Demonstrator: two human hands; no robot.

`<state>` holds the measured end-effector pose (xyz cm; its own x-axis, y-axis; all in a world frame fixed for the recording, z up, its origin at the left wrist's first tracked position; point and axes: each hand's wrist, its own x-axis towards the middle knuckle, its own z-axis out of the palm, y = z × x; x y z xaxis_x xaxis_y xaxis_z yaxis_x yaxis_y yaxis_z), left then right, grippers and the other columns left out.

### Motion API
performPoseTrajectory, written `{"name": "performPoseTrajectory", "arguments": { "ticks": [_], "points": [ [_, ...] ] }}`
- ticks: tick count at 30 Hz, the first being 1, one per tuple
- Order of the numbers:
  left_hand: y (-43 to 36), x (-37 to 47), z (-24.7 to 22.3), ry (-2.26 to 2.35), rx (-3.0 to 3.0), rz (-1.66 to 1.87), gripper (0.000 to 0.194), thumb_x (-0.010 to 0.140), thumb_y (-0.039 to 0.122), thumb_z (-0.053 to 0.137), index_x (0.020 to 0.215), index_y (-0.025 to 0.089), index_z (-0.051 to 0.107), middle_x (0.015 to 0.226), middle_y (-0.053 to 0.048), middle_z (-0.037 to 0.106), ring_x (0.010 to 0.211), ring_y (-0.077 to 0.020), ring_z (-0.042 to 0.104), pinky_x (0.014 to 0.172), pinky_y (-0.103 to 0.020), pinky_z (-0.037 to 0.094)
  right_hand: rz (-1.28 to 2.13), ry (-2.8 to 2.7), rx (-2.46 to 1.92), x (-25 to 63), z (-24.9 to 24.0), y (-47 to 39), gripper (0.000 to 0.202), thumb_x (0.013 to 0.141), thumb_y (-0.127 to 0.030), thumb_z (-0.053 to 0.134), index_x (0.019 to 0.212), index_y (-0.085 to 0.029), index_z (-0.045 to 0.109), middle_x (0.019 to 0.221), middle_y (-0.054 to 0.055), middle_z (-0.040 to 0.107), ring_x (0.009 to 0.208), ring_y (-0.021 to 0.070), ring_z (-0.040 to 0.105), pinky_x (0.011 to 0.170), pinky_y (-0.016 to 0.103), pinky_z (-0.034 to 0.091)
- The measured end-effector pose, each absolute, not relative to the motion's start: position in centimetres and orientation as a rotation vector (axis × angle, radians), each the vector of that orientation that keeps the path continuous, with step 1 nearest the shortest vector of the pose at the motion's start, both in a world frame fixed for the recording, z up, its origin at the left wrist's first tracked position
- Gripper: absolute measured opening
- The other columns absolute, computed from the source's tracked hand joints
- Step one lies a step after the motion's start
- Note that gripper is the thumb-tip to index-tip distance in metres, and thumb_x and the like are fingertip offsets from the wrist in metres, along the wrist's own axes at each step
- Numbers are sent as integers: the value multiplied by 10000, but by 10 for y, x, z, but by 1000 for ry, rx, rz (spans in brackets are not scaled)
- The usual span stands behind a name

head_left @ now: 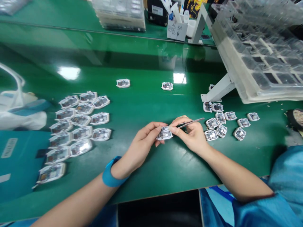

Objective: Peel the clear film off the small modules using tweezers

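A small white device casing point(165, 133) with parts showing inside is pinched between the thumb and fingers of my left hand point(148, 137). My right hand point(189, 132) is closed around a pair of thin metal tweezers point(194, 121), and its thumb and index finger touch the casing's upper right edge. The tweezers point up to the right. Left of my hands, several similar casings point(80, 119) lie in close rows. More casings point(211, 123) are loosely grouped on the right. Two single casings, one at the back left point(123, 83) and one at the back middle point(167, 86), stand apart.
The green table point(142, 176) ends at a front edge near my forearms. A metal bracket point(221, 88) holds up a tilted plastic tray point(243, 91) at the right. A teal folder point(21, 170) lies left. Behind are stacked trays point(119, 15) and a pen box point(176, 30).
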<state>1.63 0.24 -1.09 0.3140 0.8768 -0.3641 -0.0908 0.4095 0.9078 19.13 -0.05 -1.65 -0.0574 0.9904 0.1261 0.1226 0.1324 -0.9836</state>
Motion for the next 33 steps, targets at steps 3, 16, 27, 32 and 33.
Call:
{"name": "performPoseTrajectory", "arguments": {
  "ticks": [3, 16, 27, 32, 33],
  "points": [
    [3, 16, -8, 1058, 927, 782, 211, 902, 302, 579, 1015, 155, 681, 748, -14, 620, 615, -125, 492, 579, -268, 380, 1187, -1367, -1165, 193, -16, 1, 213, 804, -438, 748, 764, -232, 713, 810, 18, 734, 777, 181, 679, 771, 352, 545],
    [1, 16, -13, 1058, 1115, 774, 197, 910, 282, 555, 1044, 176, 654, 845, -17, 640, 683, -134, 548, 605, -261, 430, 1108, -1269, -1250, 192, -17, 0, 142, 810, -364, 742, 798, -228, 707, 801, 7, 742, 776, 178, 684, 777, 345, 536],
    [2, 14, -8, 1024, 1099, 740, 222, 874, 250, 580, 1065, 170, 659, 901, -31, 653, 709, -139, 566, 607, -268, 429, 1192, -1181, -1144, 193, -23, 1, 132, 774, -329, 786, 791, -227, 705, 793, 7, 715, 750, 167, 663, 741, 336, 532],
    [3, 12, -10, 1013, 1101, 721, 228, 883, 247, 563, 1072, 149, 646, 860, -24, 639, 698, -128, 551, 608, -257, 422, 1143, -1241, -1105, 193, -24, 0, 96, 793, -301, 778, 800, -223, 721, 817, 16, 706, 778, 168, 658, 746, 337, 532],
    [3, 12, -10, 1011, 1106, 718, 230, 885, 248, 559, 1073, 146, 643, 858, -24, 640, 698, -126, 549, 609, -255, 420, 1119, -1268, -1100, 194, -24, 0, 81, 799, -291, 774, 804, -226, 726, 825, 18, 707, 796, 171, 659, 767, 343, 532]
  ]
}}
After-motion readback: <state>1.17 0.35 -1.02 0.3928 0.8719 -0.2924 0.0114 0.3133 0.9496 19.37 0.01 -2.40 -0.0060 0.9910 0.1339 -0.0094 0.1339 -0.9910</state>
